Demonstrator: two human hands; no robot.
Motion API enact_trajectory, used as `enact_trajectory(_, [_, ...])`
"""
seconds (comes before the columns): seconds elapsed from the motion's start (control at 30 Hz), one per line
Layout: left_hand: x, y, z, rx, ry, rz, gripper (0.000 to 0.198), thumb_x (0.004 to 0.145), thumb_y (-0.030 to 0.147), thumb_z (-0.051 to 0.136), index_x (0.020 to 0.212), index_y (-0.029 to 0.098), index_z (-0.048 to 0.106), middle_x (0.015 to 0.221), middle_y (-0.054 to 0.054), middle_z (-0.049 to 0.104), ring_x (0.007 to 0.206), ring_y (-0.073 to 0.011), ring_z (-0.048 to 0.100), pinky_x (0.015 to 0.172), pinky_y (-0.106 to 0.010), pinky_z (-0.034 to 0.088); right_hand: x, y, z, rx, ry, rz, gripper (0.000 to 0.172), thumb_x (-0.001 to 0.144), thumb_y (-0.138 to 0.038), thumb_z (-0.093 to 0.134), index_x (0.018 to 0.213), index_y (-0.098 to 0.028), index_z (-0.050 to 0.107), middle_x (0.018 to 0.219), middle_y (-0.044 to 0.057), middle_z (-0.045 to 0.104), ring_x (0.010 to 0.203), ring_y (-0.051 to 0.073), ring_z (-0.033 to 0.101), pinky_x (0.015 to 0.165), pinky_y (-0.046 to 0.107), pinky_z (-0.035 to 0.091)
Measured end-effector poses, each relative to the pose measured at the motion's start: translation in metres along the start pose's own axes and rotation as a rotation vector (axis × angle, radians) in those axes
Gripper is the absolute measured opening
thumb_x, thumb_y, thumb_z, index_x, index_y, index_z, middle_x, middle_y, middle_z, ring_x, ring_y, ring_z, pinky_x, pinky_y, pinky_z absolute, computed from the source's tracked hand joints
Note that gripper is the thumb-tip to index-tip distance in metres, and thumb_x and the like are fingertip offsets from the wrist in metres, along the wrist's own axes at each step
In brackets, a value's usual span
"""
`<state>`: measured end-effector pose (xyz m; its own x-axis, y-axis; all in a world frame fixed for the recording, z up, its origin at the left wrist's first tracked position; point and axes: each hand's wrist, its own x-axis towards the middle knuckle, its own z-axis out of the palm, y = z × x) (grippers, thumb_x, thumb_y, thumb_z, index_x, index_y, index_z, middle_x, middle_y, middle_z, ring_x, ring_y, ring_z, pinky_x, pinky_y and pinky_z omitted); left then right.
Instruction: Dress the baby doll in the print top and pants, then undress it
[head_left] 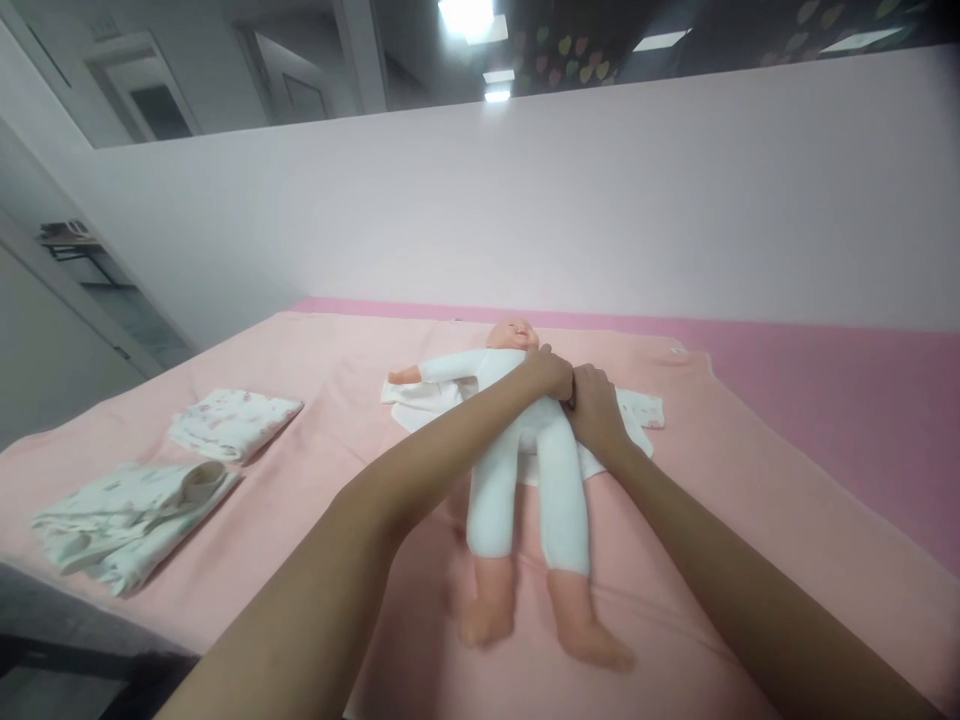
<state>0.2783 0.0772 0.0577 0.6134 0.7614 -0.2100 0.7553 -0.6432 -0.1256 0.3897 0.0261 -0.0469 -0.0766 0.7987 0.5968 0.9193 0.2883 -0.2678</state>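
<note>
A baby doll (491, 500) with a white cloth body lies on its back, head away from me and bare feet towards me. Under it a white baby shirt (427, 405) is spread, with a sleeve showing on each side. My left hand (551, 375) reaches across the doll's chest and is closed at its arm on the right side. Against it, my right hand (598, 405) is closed around the same arm, lower down. The hands cover that arm almost wholly, so its exact pose is hidden. The doll's other arm stretches out to the left over the shirt.
A folded white printed cloth (232, 424) and a second, looser folded garment (135, 515) lie on the left. A pink blanket (322, 420) covers the bed, over a darker pink mat (840, 430). Behind stands a white wall (525, 210) with a window above.
</note>
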Motion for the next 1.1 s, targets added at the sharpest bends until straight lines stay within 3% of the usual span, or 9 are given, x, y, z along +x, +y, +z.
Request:
enact_trajectory(0.17, [0.003,-0.008,0.004,0.039,0.002,0.004,0.062,0.077,0.035,0.072,0.135,0.015,0.068,0.143,-0.020,0.063,0.136,-0.0374,0.047,0.118,-0.052,0.034,0.000,-0.002,-0.004,-0.035,-0.018,-0.006,0.012,0.091,-0.021,0.052,0.102,-0.014,0.053,0.104,0.013,0.057,0.091,0.024,0.045,0.073,0.034,0.031])
enact_trajectory(0.3, [-0.008,-0.013,0.012,0.017,0.100,-0.016,0.067,0.079,0.043,0.067,0.139,0.013,0.063,0.143,-0.021,0.061,0.136,-0.0379,0.046,0.117,-0.050,0.034,0.000,-0.008,-0.005,-0.063,0.000,-0.016,0.018,0.091,-0.020,0.052,0.107,-0.014,0.056,0.106,0.013,0.058,0.097,0.026,0.046,0.078,0.036,0.034])
enact_trajectory(0.47, [-0.018,-0.017,0.022,-0.048,0.246,-0.047,0.060,0.081,0.043,0.065,0.131,0.010,0.066,0.138,-0.021,0.063,0.132,-0.0370,0.049,0.115,-0.047,0.036,-0.001,-0.012,-0.006,-0.043,0.049,-0.024,0.021,0.089,-0.015,0.048,0.107,-0.015,0.058,0.108,0.013,0.059,0.100,0.027,0.046,0.083,0.037,0.036])
enact_trajectory(0.67, [-0.034,-0.027,0.023,-0.139,0.350,-0.059,0.064,0.081,0.054,0.070,0.129,0.012,0.065,0.135,-0.019,0.063,0.131,-0.0391,0.049,0.115,-0.048,0.035,-0.005,0.002,-0.005,0.034,0.162,-0.039,0.031,0.076,-0.006,0.046,0.105,-0.016,0.051,0.108,0.011,0.057,0.100,0.025,0.048,0.090,0.037,0.039])
enact_trajectory(0.8, [-0.047,-0.040,0.024,-0.246,0.436,-0.038,0.056,0.081,0.050,0.071,0.125,0.017,0.066,0.131,-0.015,0.065,0.129,-0.0374,0.050,0.113,-0.048,0.038,-0.006,0.010,-0.005,0.050,0.163,0.040,0.033,0.073,-0.005,0.047,0.103,-0.017,0.049,0.106,0.010,0.056,0.097,0.025,0.047,0.086,0.036,0.039])
enact_trajectory(1.1, [-0.066,-0.068,0.033,-0.380,0.686,-0.020,0.046,0.078,0.045,0.071,0.117,0.020,0.066,0.115,-0.010,0.068,0.116,-0.0363,0.054,0.103,-0.048,0.044,-0.008,0.016,-0.003,0.146,0.144,0.230,0.025,0.083,-0.013,0.050,0.107,-0.017,0.052,0.106,0.011,0.060,0.096,0.024,0.050,0.082,0.034,0.037])
